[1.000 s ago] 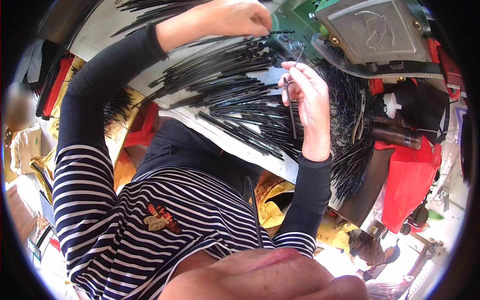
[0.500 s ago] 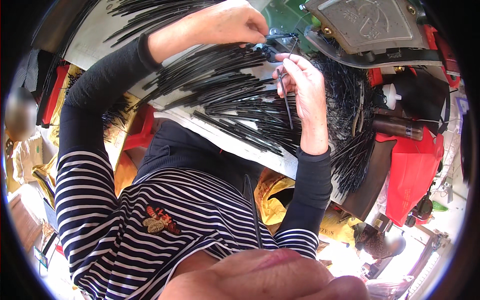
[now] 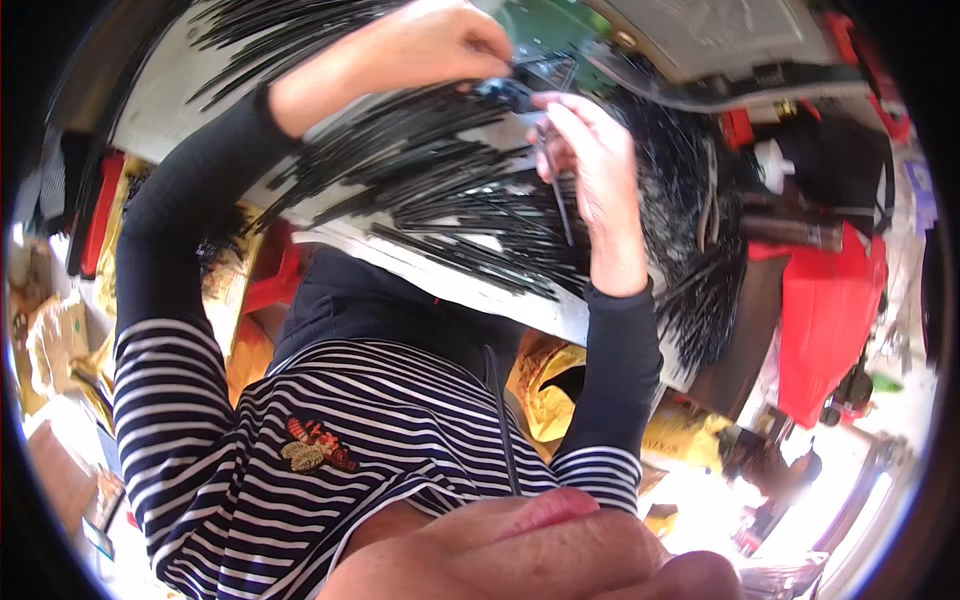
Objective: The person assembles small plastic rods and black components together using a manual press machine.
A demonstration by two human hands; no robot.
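My left hand is over the far side of the worktable, its fingers pinched together. The thin black strip at its fingertips is blurred against the dark things behind it. Close by on the right, my right hand has thumb and fingers brought together. A slim dark metal tool hangs from this hand, pointing down toward me; whether it is scissors or tweezers I cannot tell. Many thin black strips lie in loose rows beneath both hands, across the pale tabletop.
Beyond my right hand stands a machine with a grey metal cover and a green surface. A tangled black pile lies on the right. Further right are a dark brown cylinder and a red bag.
Both hands appear slightly further left in the picture, and the whole view has shifted a little. The strip at my left fingertips, distinct before, is now smeared by motion.
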